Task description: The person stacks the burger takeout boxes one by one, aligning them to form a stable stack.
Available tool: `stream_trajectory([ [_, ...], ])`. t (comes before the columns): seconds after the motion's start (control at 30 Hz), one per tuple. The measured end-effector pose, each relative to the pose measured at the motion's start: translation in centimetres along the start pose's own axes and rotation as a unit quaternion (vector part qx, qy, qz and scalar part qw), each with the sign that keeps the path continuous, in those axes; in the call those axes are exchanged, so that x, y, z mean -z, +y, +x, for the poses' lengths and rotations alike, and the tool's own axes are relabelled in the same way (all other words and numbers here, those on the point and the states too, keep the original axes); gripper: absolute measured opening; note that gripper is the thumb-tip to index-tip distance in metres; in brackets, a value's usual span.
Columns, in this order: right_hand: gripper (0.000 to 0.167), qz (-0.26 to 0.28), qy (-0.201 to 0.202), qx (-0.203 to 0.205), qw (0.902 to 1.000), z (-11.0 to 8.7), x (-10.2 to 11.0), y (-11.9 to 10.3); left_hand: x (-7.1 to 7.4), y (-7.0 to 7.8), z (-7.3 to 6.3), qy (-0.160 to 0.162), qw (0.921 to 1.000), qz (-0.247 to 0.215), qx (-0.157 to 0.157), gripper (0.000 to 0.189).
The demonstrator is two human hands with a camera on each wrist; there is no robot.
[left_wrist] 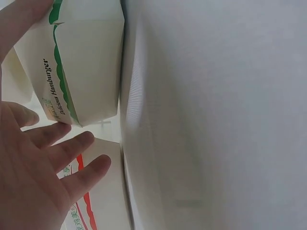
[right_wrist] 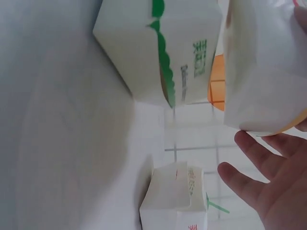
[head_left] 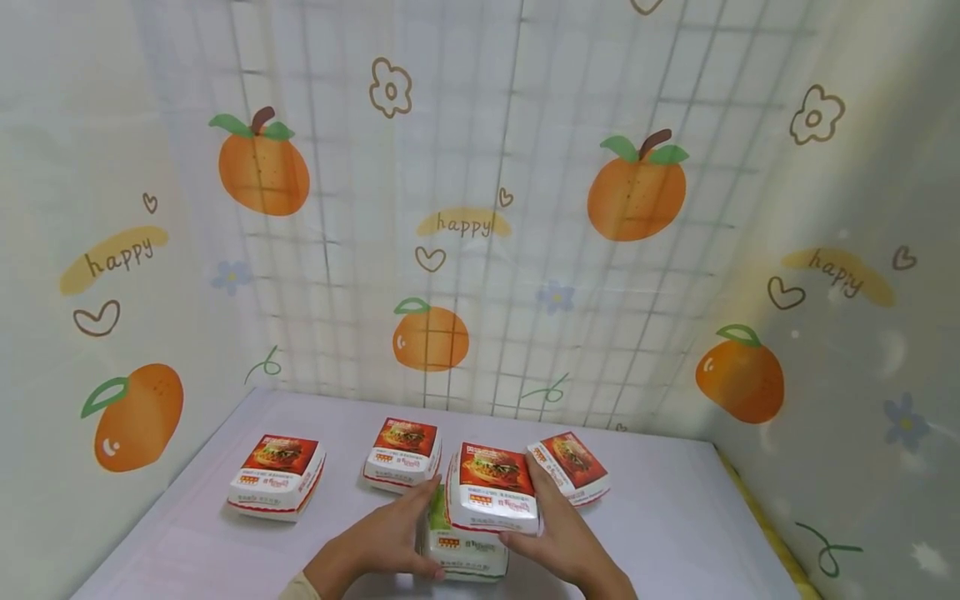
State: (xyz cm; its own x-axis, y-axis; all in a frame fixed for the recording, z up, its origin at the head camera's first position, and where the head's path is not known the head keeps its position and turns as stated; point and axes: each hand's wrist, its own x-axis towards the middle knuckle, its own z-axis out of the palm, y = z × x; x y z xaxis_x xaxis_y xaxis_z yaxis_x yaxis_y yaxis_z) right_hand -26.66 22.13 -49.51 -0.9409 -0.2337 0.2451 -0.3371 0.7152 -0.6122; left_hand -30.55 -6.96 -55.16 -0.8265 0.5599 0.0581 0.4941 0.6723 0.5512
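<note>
Our right grip (head_left: pixel 562 533) is holding a red box (head_left: pixel 491 490) not yet set down, our left grip (head_left: pixel 382 533) the green box (head_left: pixel 471 557), three others (head_left: pixel 276 472) (head_left: pixel 401 452) (head_left: pixel 573 467) untouched.

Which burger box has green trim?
The front box the left hand holds, partly hidden by the red box in the right hand. Its trim is green; the other four boxes have red trim.

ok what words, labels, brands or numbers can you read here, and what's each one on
"happy": on the backdrop, three times: left, middle and right, the right one creased.
"Delicious Hamburger": on the green box, along its side.
Chinese characters on the green box: too small or blurred to read surely.
Lettering on the red boxes: too small, blurred or part hidden.
No number I can read.
</note>
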Motion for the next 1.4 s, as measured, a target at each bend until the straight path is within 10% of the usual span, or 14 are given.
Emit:
stream_trajectory([
  [1.4,0.118,-0.017,-0.019,0.003,0.9997,-0.1,-1.8,-1.8,0.0,-0.5,0.1,0.039,0.9939,-0.099,-0.030,0.141],
])
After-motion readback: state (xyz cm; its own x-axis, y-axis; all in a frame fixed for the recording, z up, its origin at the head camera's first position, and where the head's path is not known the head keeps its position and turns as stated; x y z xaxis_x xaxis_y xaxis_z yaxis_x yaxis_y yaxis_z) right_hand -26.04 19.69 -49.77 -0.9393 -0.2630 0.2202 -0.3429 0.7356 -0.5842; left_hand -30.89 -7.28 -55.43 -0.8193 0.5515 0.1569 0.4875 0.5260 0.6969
